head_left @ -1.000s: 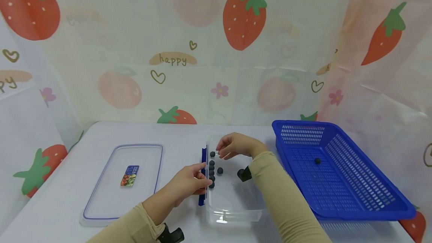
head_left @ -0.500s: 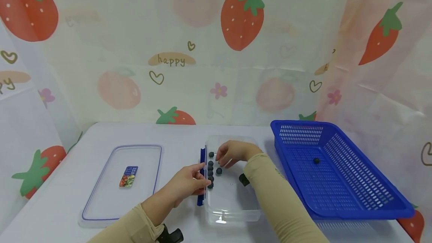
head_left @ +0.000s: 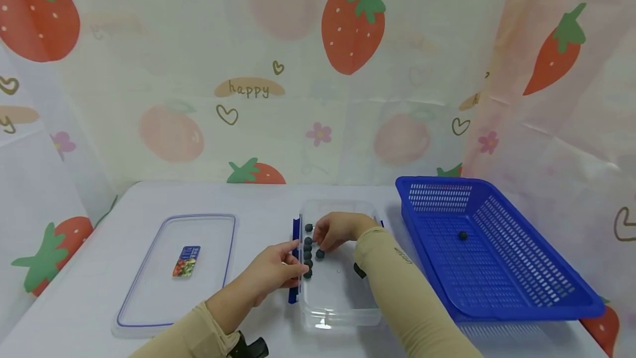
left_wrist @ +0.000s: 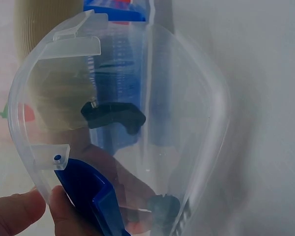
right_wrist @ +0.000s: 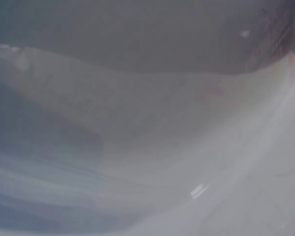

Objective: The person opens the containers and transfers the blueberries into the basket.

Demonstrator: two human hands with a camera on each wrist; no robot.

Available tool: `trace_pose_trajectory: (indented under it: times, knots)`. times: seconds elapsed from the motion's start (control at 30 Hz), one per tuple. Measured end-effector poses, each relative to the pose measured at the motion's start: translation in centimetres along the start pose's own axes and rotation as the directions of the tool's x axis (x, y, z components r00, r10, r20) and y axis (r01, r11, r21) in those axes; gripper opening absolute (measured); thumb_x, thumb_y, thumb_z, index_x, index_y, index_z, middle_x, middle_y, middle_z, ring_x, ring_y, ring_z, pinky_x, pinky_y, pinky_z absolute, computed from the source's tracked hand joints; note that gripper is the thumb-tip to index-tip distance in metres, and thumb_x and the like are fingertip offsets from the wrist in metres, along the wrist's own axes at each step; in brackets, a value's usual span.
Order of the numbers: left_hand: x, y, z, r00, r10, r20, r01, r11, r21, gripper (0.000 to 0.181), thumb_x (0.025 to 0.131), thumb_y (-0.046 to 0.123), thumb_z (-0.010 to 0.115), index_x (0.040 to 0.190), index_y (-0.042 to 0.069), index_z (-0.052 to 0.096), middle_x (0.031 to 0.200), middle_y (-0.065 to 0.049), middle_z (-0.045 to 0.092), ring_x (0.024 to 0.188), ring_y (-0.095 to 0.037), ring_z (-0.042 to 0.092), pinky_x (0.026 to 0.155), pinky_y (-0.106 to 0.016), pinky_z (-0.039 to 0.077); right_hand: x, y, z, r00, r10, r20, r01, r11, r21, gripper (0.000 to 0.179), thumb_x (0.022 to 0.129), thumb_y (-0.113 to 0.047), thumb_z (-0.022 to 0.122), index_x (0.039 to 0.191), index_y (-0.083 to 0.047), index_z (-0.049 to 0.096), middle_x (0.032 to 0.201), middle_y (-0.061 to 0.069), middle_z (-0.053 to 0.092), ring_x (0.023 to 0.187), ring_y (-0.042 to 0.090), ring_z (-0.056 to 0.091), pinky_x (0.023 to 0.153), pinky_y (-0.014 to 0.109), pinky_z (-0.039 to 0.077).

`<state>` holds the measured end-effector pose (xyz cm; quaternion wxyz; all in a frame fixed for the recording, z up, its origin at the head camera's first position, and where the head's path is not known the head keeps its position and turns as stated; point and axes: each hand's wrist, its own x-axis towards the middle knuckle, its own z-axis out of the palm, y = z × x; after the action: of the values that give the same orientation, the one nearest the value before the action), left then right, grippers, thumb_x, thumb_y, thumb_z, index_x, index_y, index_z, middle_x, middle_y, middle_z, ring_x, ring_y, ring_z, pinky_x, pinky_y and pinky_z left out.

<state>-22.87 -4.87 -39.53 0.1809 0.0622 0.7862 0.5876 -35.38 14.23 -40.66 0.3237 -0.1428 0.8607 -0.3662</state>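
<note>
Clear plastic with a blue seal, one lid [head_left: 159, 291] is lying at the left of the white surface [head_left: 263, 203], one printed label [head_left: 186, 261] showing in its middle. Next, the left hand [head_left: 275, 267] is holding the left wall of one clear plastic container [head_left: 343, 297], thumb and fingers nearly closed on its edge beside a blue clip [head_left: 294, 294]; compared with a second ago, this hold is staying where it was. Inside, six blueberries [head_left: 307, 255] are lining up along the left wall, five close together and one apart toward the back, while a seventh, the loose blueberry [head_left: 320, 254], is sitting just right of that line. The right hand [head_left: 340, 228] is reaching in, fingers bending close together, their tips touching the loose blueberry; whether they are gripping it, I cannot tell. A second ago they were hovering by the rearmost berry; now they are working nearer the person. At the right, one blue plastic basket [head_left: 502, 280] is standing, its floor carrying one more blueberry [head_left: 462, 235].
</note>
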Motion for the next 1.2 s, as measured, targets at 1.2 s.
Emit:
trace_pose_trajectory:
  times: [1.2]
  knots:
    - [-0.05,0.23,0.05,1.0,0.006,0.003,-0.006,1.0,-0.01,0.073,0.081,0.015,0.069,0.142,0.003,0.03,0.083,-0.008,0.052,0.072,-0.016,0.059,0.069,-0.028,0.055,0.3,-0.02,0.2,1.0,0.007,0.022,-0.007,1.0,-0.013,0.013,0.074,0.004,0.067,0.085,-0.002,0.064,0.083,0.003,0.063,0.075,0.014,0.06,0.071,0.029,0.053]
